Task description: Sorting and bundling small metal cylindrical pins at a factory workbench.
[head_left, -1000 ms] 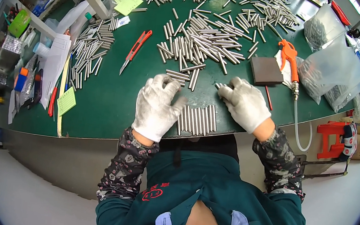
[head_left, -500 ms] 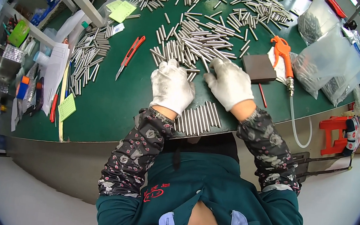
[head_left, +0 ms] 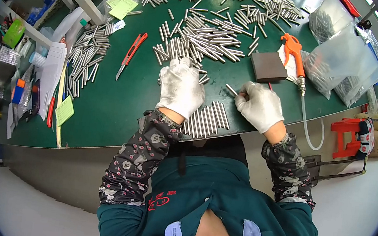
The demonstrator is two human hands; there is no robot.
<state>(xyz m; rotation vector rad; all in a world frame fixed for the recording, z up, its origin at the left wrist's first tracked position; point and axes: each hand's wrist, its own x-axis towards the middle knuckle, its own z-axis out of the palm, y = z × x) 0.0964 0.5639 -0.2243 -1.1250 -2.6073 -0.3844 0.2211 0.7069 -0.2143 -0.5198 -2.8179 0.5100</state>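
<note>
My white-gloved left hand (head_left: 181,88) rests at the near edge of a loose pile of steel pins (head_left: 213,36). Its fingers curl down close together, with a few pin ends (head_left: 204,80) poking out beside them; the fingertips are hidden. To the right, my gloved right hand (head_left: 261,108) pinches one steel pin (head_left: 231,90) between thumb and fingers, its free end pointing up and left. Between both hands, near the table's front edge, a row of steel pins (head_left: 207,119) lies side by side, slightly slanted.
On the green table (head_left: 119,109) lie a red utility knife (head_left: 132,54), another pin heap (head_left: 85,60) and yellow notes (head_left: 64,110) at left. Rightward are a dark block (head_left: 269,67), an orange air gun (head_left: 295,55) with its hose, and plastic bags of pins (head_left: 330,64).
My right hand has moved away from the pile, right and toward me, and a pin now shows in its fingers. My left hand has stayed about where it was.
</note>
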